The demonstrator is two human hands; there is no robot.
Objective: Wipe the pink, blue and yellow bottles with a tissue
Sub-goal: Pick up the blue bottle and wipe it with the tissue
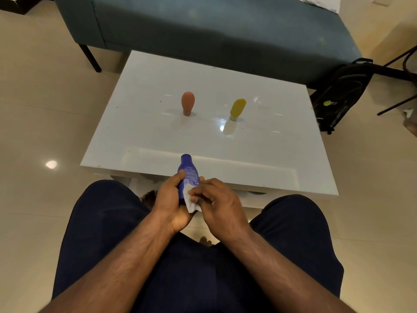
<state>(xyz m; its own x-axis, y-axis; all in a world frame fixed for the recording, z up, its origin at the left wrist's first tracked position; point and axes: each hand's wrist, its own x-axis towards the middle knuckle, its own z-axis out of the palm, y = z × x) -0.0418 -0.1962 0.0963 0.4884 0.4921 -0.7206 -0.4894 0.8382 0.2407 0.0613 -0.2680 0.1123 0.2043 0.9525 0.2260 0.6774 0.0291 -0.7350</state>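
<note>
My left hand [172, 203] grips the lower body of the blue bottle [188, 171], which points away from me over the near edge of the white table [140, 136]. My right hand [217, 201] pinches a white tissue [190, 201] against the bottle's side. The pink bottle [187, 103] stands cap-down on the table at mid-left. The yellow bottle [237, 108] stands cap-down to its right. Both are well beyond my hands.
A dark teal sofa [203, 26] runs behind the table. A black backpack [340, 93] leans on the floor at the right, beside thin black furniture legs [397, 105]. My knees in dark trousers [103, 213] flank my hands.
</note>
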